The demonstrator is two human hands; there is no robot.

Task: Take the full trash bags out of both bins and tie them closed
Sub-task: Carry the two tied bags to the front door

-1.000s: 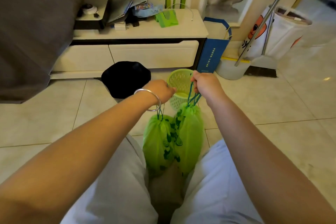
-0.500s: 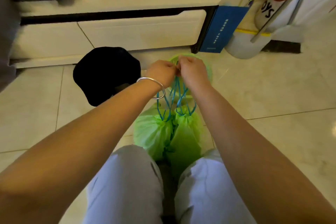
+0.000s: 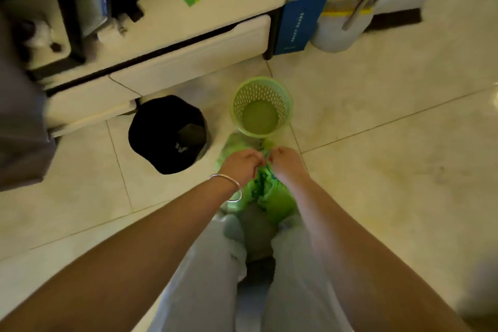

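You are now pulling your 2 hands close together, low down by the floor. 1 second ago they were higher and apart, each lifting 1 bag by its strings. Half a second ago they were meeting over long blue strings. Now those strings are looking very short, so I think you are tying the knot tight.

Your left hand [image 3: 244, 166] is clenching in a tight grip on the blue strings [image 3: 266, 163]. Your right hand [image 3: 287, 162] is pinching the same strings from the other side. Your knuckles are almost touching.

The 2 green trash bags [image 3: 266, 194] are sitting side by side on the floor [image 3: 377, 170], just in front of your knees. They are standing up, with their long way going from the floor up to your hands. Their bunched necks are pointing up at you.

The green bin [image 3: 260, 106] is standing just past your hands, and it is looking empty inside. The black bin [image 3: 168, 133] is sitting to its left, by the low white cabinet [image 3: 161, 67]. I cannot tell what is inside it.

Both bags are out, so I think the job is nearly done.
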